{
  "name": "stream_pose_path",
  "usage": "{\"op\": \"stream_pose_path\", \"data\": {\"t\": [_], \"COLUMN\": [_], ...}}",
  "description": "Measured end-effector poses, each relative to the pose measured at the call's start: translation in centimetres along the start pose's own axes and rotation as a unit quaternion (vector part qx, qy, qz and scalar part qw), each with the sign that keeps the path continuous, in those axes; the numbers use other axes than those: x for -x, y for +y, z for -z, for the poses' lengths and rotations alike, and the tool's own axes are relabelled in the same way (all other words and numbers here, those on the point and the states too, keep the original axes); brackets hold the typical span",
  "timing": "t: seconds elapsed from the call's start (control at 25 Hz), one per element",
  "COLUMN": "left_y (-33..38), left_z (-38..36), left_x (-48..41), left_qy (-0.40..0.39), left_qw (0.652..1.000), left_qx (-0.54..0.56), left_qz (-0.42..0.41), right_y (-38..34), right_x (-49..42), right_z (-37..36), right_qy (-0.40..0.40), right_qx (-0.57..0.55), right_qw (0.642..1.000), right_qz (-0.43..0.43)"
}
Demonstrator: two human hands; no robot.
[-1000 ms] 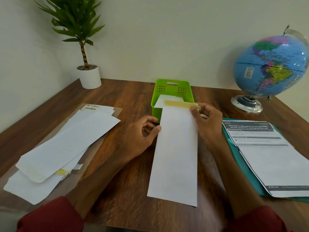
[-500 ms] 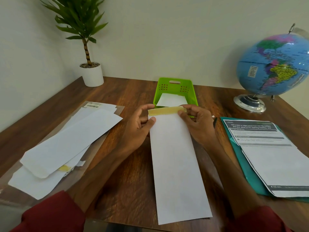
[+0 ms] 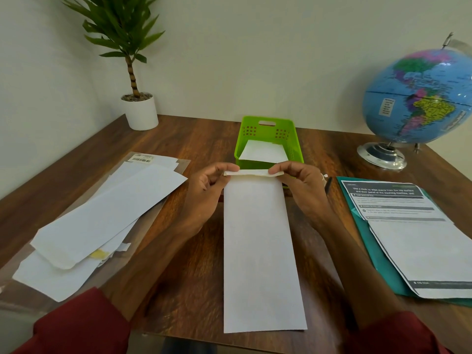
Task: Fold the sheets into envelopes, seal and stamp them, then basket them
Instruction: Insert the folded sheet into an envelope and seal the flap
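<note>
So my fingers (image 3: pixel 231 169) are pinching the far flap of the envelope (image 3: pixel 258 246) — left hand (image 3: pixel 204 195) on the left corner, right hand (image 3: pixel 302 190) on the right corner, both gripping that folded-over strip and holding it down toward the body. The envelope itself lies flat and lengthwise on the table (image 3: pixel 191 290), right in front of me between my forearms, far end just short of the green basket (image 3: pixel 268 141).

Looks to me like the sealing step: flap is turned over, not obviously stuck yet. Next move probably calls for running the fingers along the fold to press it shut evenly — corners first or it'll skew.

Basket already has one white piece inside. Stack of spare envelopes (image 3: pixel 102 215) sits off to the left, printed sheet (image 3: pixel 413 238) on a teal folder (image 3: pixel 378 264) to the right. Can't spot a stamp anywhere.
</note>
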State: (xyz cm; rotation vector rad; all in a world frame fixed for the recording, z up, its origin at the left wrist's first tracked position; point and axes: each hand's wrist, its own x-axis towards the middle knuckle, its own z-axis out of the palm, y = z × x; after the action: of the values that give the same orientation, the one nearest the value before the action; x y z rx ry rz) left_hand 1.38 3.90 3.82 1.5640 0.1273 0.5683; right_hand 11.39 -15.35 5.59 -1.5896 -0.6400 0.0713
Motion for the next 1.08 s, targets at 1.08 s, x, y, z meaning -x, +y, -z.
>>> {"op": "stream_pose_path", "data": {"t": [1.08], "left_y": [-0.6], "left_z": [0.4], "left_x": [-0.3], "left_qy": [-0.011], "left_qw": [0.997], "left_qx": [-0.075], "left_qz": [0.032], "right_y": [0.5], "right_x": [0.2], "right_z": [-0.4], "right_qy": [-0.092], "right_qx": [-0.032], "right_qw": [0.990], "right_qz": [-0.100]}}
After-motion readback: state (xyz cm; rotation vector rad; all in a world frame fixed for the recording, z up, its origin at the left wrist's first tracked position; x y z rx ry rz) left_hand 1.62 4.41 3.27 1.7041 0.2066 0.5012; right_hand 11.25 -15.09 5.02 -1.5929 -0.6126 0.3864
